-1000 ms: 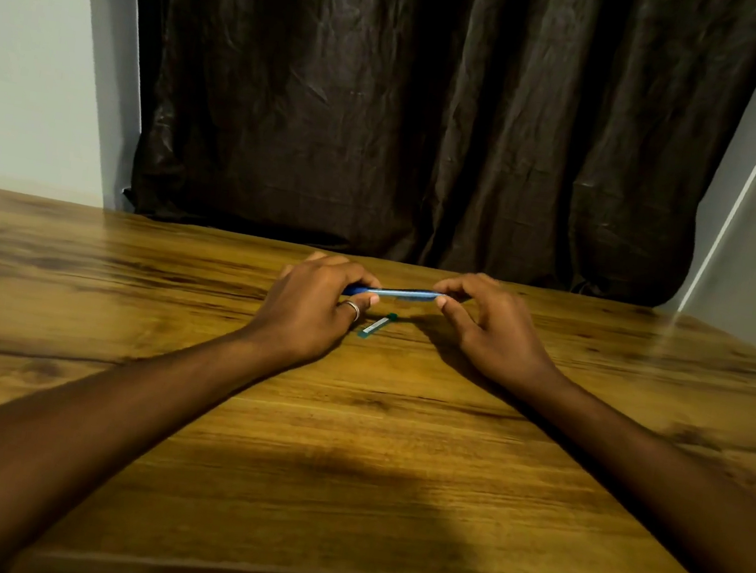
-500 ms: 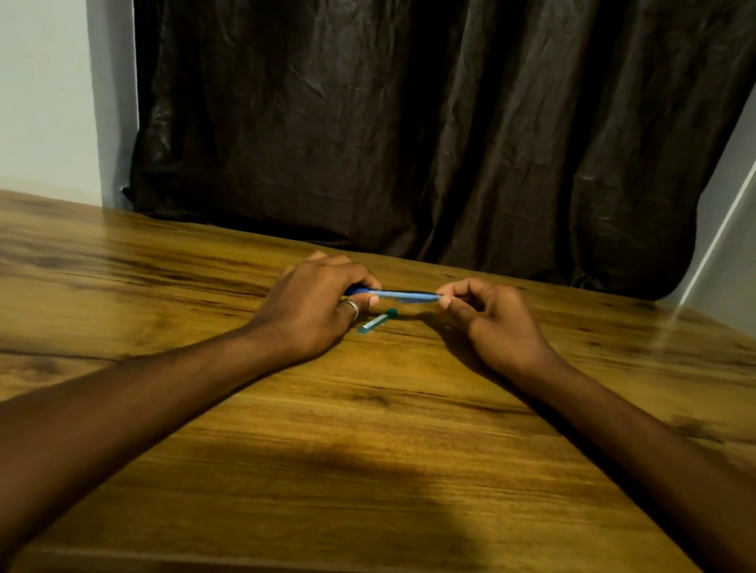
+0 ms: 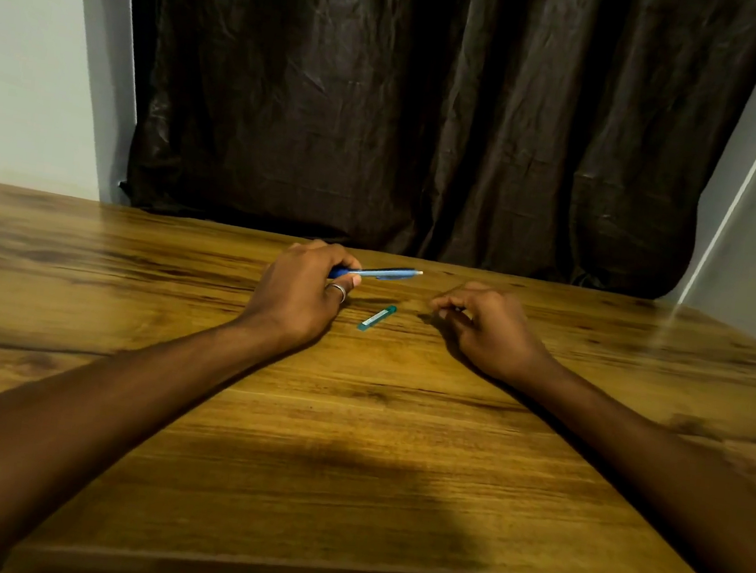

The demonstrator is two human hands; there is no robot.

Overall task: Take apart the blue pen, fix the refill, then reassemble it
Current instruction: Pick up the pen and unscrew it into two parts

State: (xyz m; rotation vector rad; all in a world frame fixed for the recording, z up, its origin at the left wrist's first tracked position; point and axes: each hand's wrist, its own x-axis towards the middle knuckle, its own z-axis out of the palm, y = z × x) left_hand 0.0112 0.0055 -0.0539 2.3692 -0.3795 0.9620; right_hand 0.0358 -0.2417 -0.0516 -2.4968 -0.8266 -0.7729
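Observation:
My left hand [image 3: 300, 294] grips the blue pen [image 3: 384, 273] by its left end, just above the table. The pen points right, and its pale tip is free in the air. My right hand [image 3: 486, 329] rests on the wood to the right, apart from the pen, with fingers curled into a pinch. Whether something small sits in that pinch is hidden. A short teal pen piece [image 3: 377, 318] lies on the table between the two hands.
The wooden table [image 3: 348, 448] stretches toward me, its near edge at the bottom of the view. A dark curtain [image 3: 410, 111] hangs behind the far edge, with pale walls on both sides.
My right hand has come off the pen's right end and moved right and down to the table. The pen stays in my left hand, its pale tip now showing.

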